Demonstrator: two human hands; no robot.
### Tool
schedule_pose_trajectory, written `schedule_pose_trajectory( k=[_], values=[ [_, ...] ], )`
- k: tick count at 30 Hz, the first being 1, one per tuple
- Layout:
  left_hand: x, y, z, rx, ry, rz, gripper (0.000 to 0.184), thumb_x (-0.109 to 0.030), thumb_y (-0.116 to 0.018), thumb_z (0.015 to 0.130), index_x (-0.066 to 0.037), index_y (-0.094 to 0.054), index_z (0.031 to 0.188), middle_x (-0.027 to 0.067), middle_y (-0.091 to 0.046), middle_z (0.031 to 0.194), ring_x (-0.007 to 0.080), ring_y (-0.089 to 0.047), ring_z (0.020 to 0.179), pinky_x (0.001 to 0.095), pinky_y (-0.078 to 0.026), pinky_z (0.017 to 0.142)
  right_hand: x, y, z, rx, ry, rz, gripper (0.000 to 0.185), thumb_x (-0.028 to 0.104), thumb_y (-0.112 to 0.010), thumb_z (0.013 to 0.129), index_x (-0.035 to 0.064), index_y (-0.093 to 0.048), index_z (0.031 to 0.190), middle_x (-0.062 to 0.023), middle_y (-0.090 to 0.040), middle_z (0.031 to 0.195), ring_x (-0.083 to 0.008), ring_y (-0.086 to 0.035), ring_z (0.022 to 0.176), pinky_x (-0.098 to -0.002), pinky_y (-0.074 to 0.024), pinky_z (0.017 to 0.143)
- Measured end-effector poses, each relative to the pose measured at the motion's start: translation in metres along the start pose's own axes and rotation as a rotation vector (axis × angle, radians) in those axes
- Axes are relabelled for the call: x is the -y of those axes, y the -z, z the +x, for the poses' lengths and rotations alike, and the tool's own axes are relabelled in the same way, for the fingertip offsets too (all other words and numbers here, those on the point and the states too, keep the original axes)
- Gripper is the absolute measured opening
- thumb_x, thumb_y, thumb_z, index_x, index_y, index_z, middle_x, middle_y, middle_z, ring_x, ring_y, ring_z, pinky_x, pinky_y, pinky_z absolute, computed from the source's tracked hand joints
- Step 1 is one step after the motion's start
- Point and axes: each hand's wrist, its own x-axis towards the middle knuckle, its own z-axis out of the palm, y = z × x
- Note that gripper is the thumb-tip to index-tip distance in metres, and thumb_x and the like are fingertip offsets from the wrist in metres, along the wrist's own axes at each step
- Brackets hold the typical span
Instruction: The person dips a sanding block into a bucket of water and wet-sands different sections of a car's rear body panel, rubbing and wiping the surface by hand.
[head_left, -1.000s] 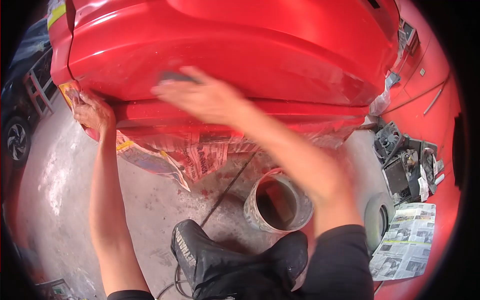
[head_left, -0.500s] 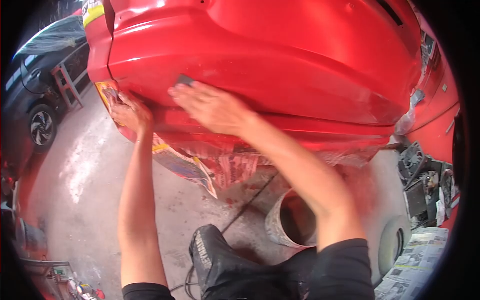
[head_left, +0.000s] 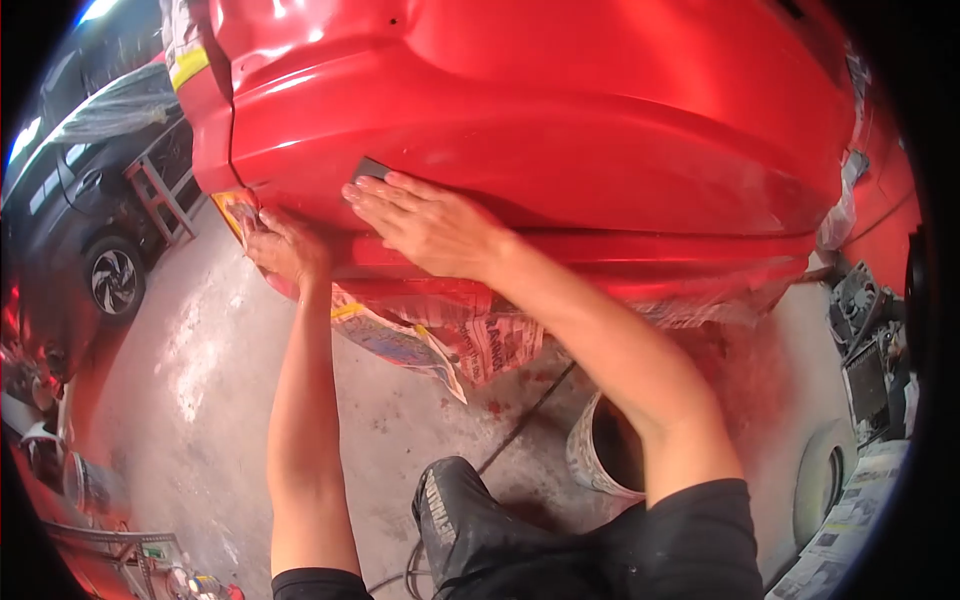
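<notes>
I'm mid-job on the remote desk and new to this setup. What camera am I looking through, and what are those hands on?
There is no machine here: a person works bare-handed, and a camera on their head looks forward and down. The right hand holds a thin dark pad flat against a red vehicle panel. The left hand rests at the panel's lower left corner; whether it grips anything is unclear. Newspaper hangs along the lower edge. Below, a bucket stands on the grey floor, partly hidden by the right arm.
</notes>
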Motion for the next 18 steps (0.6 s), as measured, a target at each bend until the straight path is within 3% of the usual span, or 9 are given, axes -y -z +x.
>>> schedule_pose_trajectory(
  k=[3,5,8,9,11,14,16,18],
  values=[
    [0.003,0.002,-0.001,0.022,0.033,0.005,0.06,-0.043,-0.045,0.11,0.011,-0.053,0.135,0.033,-0.053,0.136,0.0445,-0.046,0.13,0.0504,-0.035,0.113,-0.033,0.055,-0.06,0.082,-0.009,0.006,0.066,0.02,-0.068,0.091,0.0019,-0.048,0.152,-0.008,-0.046,0.161,-0.0227,-0.04,0.151,-0.0446,-0.0273,0.127],
    [0.007,0.0,-0.004,0.0,0.016,-0.007,0.059,-0.042,-0.045,0.11,0.01,-0.055,0.134,0.0329,-0.054,0.136,0.0442,-0.046,0.13,0.0502,-0.036,0.112,-0.049,0.088,-0.114,0.2,-0.061,-0.196,0.059,0.022,-0.064,0.096,0.005,-0.05,0.151,-0.0043,-0.044,0.163,-0.0196,-0.037,0.153,-0.0436,-0.0232,0.129],
    [0.013,-0.002,-0.006,-0.002,0.031,-0.02,0.058,-0.042,-0.046,0.11,0.01,-0.055,0.134,0.0325,-0.054,0.136,0.0441,-0.046,0.13,0.0503,-0.036,0.113,-0.032,0.072,-0.107,0.166,-0.114,-0.28,0.059,0.021,-0.066,0.095,0.0056,-0.053,0.15,-0.0032,-0.043,0.164,-0.0189,-0.034,0.154,-0.044,-0.0197,0.13],
    [0.009,-0.003,-0.003,0.004,0.034,-0.032,0.058,-0.043,-0.046,0.11,0.01,-0.055,0.134,0.0324,-0.054,0.136,0.0441,-0.046,0.13,0.0504,-0.036,0.113,-0.025,0.05,-0.084,0.026,-0.083,-0.182,0.057,0.021,-0.067,0.093,0.0028,-0.056,0.146,-0.0057,-0.044,0.162,-0.0216,-0.038,0.152,-0.0448,-0.0256,0.128],
    [0.007,-0.004,-0.001,-0.002,0.013,-0.021,0.058,-0.043,-0.046,0.11,0.01,-0.055,0.133,0.0328,-0.054,0.135,0.0447,-0.047,0.13,0.0512,-0.036,0.112,0.0,0.008,-0.023,-0.09,-0.104,0.241,0.062,0.017,-0.067,0.094,-0.0031,-0.049,0.149,-0.0126,-0.05,0.157,-0.0276,-0.047,0.146,-0.0483,-0.0365,0.122],
    [-0.001,-0.002,0.0,0.008,0.025,0.037,0.058,-0.042,-0.048,0.109,0.01,-0.055,0.133,0.0336,-0.054,0.135,0.0458,-0.047,0.129,0.0523,-0.037,0.111,0.032,-0.027,0.035,-0.026,-0.043,-0.005,0.062,0.022,-0.061,0.097,-0.006,-0.045,0.15,-0.0184,-0.048,0.157,-0.0276,-0.048,0.145,-0.0431,-0.0315,0.126],
    [0.008,-0.004,-0.001,0.015,0.062,0.119,0.058,-0.042,-0.048,0.109,0.01,-0.054,0.134,0.0339,-0.054,0.136,0.046,-0.047,0.129,0.0522,-0.037,0.111,0.016,-0.023,0.02,-0.03,-0.044,0.116,0.064,0.02,-0.064,0.095,-0.0025,-0.045,0.152,-0.0143,-0.047,0.159,-0.0261,-0.044,0.148,-0.0426,-0.0281,0.127],
    [0.012,-0.005,-0.001,0.019,-0.015,0.044,0.058,-0.041,-0.048,0.109,0.01,-0.053,0.135,0.0341,-0.053,0.136,0.0462,-0.047,0.129,0.0517,-0.037,0.111,-0.019,0.027,-0.032,0.028,-0.018,0.104,0.065,0.019,-0.066,0.094,0.0013,-0.046,0.153,-0.0095,-0.047,0.16,-0.0252,-0.041,0.15,-0.0428,-0.0248,0.129]
  ],
)
